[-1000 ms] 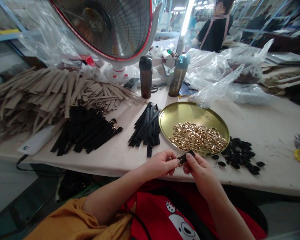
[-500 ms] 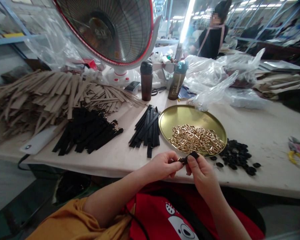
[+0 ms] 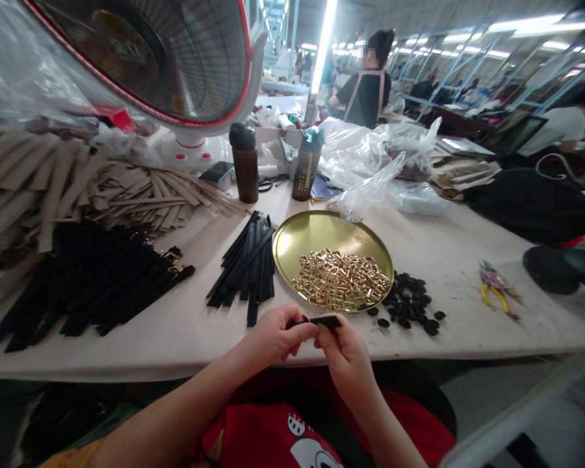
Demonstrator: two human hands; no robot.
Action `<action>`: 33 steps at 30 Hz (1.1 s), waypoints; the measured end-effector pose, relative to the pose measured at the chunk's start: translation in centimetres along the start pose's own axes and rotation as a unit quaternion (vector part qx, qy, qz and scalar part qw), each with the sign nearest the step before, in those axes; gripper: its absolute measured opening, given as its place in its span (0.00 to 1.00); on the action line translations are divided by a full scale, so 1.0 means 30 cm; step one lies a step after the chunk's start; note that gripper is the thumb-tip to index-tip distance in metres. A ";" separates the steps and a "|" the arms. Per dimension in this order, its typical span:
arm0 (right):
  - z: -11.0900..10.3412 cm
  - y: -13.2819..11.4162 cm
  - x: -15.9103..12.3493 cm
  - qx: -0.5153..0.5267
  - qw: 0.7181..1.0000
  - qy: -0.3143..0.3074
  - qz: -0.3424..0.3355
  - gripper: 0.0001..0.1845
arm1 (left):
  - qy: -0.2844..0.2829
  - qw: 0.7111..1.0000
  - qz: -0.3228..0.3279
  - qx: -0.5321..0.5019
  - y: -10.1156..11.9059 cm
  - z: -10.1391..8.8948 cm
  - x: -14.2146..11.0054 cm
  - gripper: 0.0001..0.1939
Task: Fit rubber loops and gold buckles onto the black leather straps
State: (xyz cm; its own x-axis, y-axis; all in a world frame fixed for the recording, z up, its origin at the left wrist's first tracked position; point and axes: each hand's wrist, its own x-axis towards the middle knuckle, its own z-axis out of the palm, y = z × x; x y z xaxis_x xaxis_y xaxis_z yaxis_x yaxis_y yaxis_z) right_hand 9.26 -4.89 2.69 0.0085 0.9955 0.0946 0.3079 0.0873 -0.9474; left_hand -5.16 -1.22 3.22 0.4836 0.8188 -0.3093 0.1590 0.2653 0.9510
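Note:
My left hand (image 3: 274, 337) and my right hand (image 3: 346, 348) meet at the table's near edge, both pinched on a short black strap piece (image 3: 325, 320) held flat between them. Just beyond them sits a round gold tray (image 3: 312, 231) holding several small gold buckles (image 3: 340, 278). A bundle of loose black straps (image 3: 247, 262) lies left of the tray. Small black loops (image 3: 409, 304) are heaped to the tray's right. A bigger pile of black straps with gold ends (image 3: 92, 283) lies at the left.
Tan strips (image 3: 53, 185) are heaped at the back left under a big fan (image 3: 175, 58). Two bottles (image 3: 246, 162), a phone and plastic bags (image 3: 370, 162) stand behind the tray. Pliers (image 3: 494, 286) lie at the right. Another person (image 3: 365, 84) works at a far table.
The view has swung to the right and up, so everything sits further left. Both hands stay pinched on the black strap piece, which now lies flatter between them.

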 end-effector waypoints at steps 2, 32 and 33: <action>-0.020 -0.008 0.003 0.001 0.999 -0.042 -0.004 0.13 | 0.001 1.000 0.006 -0.015 0.002 0.005 0.022 0.14; -0.663 0.420 0.375 -0.561 0.818 0.043 0.116 0.11 | 0.033 0.998 -0.026 0.035 0.007 -0.009 0.004 0.14; -0.667 0.419 0.371 -0.558 0.820 0.044 0.117 0.11 | 0.034 0.999 -0.025 0.035 0.004 -0.008 0.001 0.14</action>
State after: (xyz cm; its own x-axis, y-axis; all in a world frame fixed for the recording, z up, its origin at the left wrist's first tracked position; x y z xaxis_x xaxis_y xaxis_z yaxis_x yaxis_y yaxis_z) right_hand 32.26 6.53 -2.06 0.2444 0.9695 0.0181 0.9671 -0.2424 -0.0770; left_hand -5.33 -1.06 3.33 0.4143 0.8390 -0.3529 0.2416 0.2724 0.9314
